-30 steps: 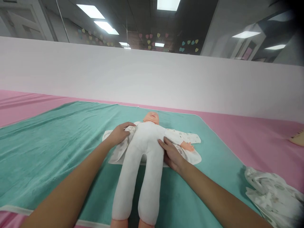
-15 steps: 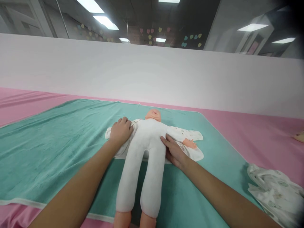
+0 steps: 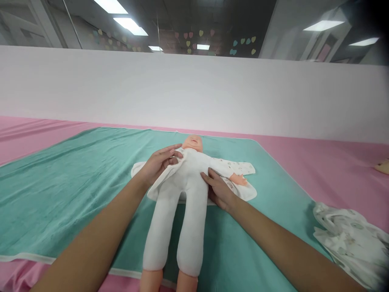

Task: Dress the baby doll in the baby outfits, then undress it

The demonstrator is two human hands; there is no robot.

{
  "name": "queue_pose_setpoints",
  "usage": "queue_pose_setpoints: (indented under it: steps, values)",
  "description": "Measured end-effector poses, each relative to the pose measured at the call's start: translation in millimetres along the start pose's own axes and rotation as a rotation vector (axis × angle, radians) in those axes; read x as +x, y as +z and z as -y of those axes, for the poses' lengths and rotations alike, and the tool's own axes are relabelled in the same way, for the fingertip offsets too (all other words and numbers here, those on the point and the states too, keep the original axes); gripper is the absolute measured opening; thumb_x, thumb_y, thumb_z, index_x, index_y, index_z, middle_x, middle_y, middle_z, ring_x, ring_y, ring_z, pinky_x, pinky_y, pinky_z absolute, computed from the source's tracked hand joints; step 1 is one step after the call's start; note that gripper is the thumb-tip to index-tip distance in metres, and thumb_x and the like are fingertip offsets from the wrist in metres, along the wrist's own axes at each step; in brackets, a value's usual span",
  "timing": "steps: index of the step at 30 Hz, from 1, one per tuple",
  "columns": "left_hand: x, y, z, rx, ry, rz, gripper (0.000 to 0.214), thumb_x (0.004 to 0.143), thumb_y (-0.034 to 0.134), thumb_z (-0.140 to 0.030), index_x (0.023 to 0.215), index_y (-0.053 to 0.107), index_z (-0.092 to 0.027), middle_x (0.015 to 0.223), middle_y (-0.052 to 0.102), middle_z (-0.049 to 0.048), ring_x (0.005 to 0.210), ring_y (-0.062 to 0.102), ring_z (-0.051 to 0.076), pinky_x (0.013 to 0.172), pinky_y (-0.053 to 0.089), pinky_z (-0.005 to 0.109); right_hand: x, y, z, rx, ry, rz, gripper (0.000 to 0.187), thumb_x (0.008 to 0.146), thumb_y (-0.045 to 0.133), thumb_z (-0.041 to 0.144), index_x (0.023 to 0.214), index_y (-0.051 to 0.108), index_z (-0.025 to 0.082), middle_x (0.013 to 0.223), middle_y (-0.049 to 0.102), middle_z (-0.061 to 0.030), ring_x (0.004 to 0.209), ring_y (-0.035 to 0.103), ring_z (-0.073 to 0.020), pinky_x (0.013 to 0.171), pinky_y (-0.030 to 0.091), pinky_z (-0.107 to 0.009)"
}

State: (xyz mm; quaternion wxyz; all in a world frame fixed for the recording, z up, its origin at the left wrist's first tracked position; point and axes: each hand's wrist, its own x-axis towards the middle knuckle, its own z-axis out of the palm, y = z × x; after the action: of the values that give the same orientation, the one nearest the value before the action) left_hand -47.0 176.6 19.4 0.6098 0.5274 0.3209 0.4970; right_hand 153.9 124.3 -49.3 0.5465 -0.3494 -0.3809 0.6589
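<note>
A baby doll with a white cloth body lies on its back on a teal towel, head away from me. Under it lies an open white printed baby shirt, one doll arm in its right sleeve. My left hand pinches the shirt's left front flap and holds it over the doll's chest. My right hand rests flat against the doll's right side, fingers stretched out on the shirt.
The towel lies on a pink sheet. A crumpled white printed garment sits at the right. A white partition wall runs across behind. A tan object shows at the far right edge.
My left hand has lifted the shirt's left flap from beside the doll and drawn it over the chest. My right hand has stayed by the doll's side.
</note>
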Motion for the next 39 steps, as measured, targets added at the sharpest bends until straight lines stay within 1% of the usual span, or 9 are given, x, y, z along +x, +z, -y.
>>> queue_pose_setpoints:
  steps: [2, 4, 8, 11, 18, 23, 29, 35, 39]
  values:
    - [4, -6.6, 2, -0.030, 0.026, 0.068, 0.042, 0.077, 0.063, -0.032, 0.116, 0.062, -0.018, 0.092, 0.066, 0.0075, 0.057, 0.052, 0.011, 0.050, 0.042, 0.024, 0, 0, 0, 0.011, 0.008, 0.006, 0.028, 0.075, 0.069, 0.039, 0.098, 0.057, 0.027, 0.103, 0.065, 0.0017, 0.088, 0.062, -0.0141, 0.080, 0.052, -0.028]
    - [9, -12.2, 9, 0.035, 0.102, 0.013, 0.038, 0.078, 0.061, -0.033, 0.113, 0.062, -0.018, 0.095, 0.066, 0.0082, 0.070, 0.059, 0.016, 0.056, 0.045, 0.025, 1, 0, 0, 0.025, 0.010, 0.009, 0.026, 0.076, 0.068, 0.039, 0.096, 0.056, 0.027, 0.104, 0.064, 0.0022, 0.087, 0.062, -0.0134, 0.079, 0.051, -0.027]
    - [14, -13.5, 25, 0.495, 0.200, -0.118, 0.031, 0.079, 0.060, -0.036, 0.106, 0.067, -0.022, 0.111, 0.065, 0.0060, 0.102, 0.057, 0.023, 0.088, 0.045, 0.032, 2, 0, -1, 0.017, 0.002, 0.008, 0.027, 0.075, 0.068, 0.040, 0.097, 0.056, 0.028, 0.101, 0.065, 0.0025, 0.086, 0.062, -0.0133, 0.079, 0.051, -0.027]
    - [12, -10.1, 30, 0.755, 0.263, -0.018, 0.034, 0.084, 0.051, -0.039, 0.112, 0.065, -0.025, 0.126, 0.059, 0.0031, 0.119, 0.049, 0.024, 0.105, 0.033, 0.037, 1, -1, -1, -0.007, -0.001, 0.005, 0.030, 0.075, 0.068, 0.042, 0.099, 0.056, 0.028, 0.103, 0.065, 0.0018, 0.088, 0.062, -0.0142, 0.080, 0.051, -0.028]
    - [4, 5.6, 23, 0.974, 0.379, 0.232, 0.034, 0.091, 0.040, -0.038, 0.116, 0.061, -0.029, 0.138, 0.048, -0.0040, 0.135, 0.031, 0.018, 0.117, 0.008, 0.040, 9, -4, -8, -0.088, -0.039, -0.053, 0.046, 0.079, 0.060, 0.050, 0.122, 0.052, 0.036, 0.126, 0.057, 0.0017, 0.112, 0.055, -0.0205, 0.095, 0.046, -0.037]
    - [-3, 23.1, 15, 0.961, 0.410, 0.280, 0.036, 0.090, 0.044, -0.039, 0.119, 0.060, -0.025, 0.135, 0.052, -0.0012, 0.132, 0.037, 0.019, 0.113, 0.024, 0.036, 10, -3, -8, -0.333, -0.297, 0.004, 0.058, 0.086, 0.048, 0.055, 0.139, 0.035, 0.037, 0.146, 0.036, 0.0075, 0.137, 0.027, -0.0182, 0.114, 0.022, -0.039]
    - [17, 59.5, 5, 1.226, 0.410, 0.151, 0.042, 0.087, 0.046, -0.038, 0.128, 0.049, -0.029, 0.135, 0.051, -0.0012, 0.124, 0.045, 0.022, 0.104, 0.035, 0.035, 6, -7, 0, -0.346, -0.258, 0.140, 0.066, 0.086, 0.049, 0.055, 0.144, 0.022, 0.039, 0.150, 0.027, 0.0077, 0.140, 0.019, -0.0179, 0.115, 0.018, -0.041]
    - [71, 121.8, 17, 1.637, 0.525, 0.559, 0.058, 0.078, 0.057, -0.034, 0.133, 0.040, -0.026, 0.127, 0.055, 0.0055, 0.116, 0.049, 0.026, 0.093, 0.040, 0.037, 8, -2, -3, -0.369, -0.415, 0.305, 0.060, 0.087, 0.050, 0.048, 0.142, 0.030, 0.032, 0.140, 0.044, 0.0004, 0.132, 0.035, -0.0193, 0.110, 0.029, -0.039]
    - [96, 140.0, 24, 1.860, 0.446, 0.649, 0.030, 0.081, 0.047, -0.022, 0.111, 0.051, -0.023, 0.103, 0.062, 0.0054, 0.088, 0.060, 0.022, 0.069, 0.044, 0.031, 13, -17, 4, -0.663, -0.537, 0.245, 0.047, 0.087, 0.051, 0.043, 0.132, 0.044, 0.031, 0.133, 0.050, 0.0004, 0.125, 0.043, -0.0191, 0.103, 0.036, -0.034]
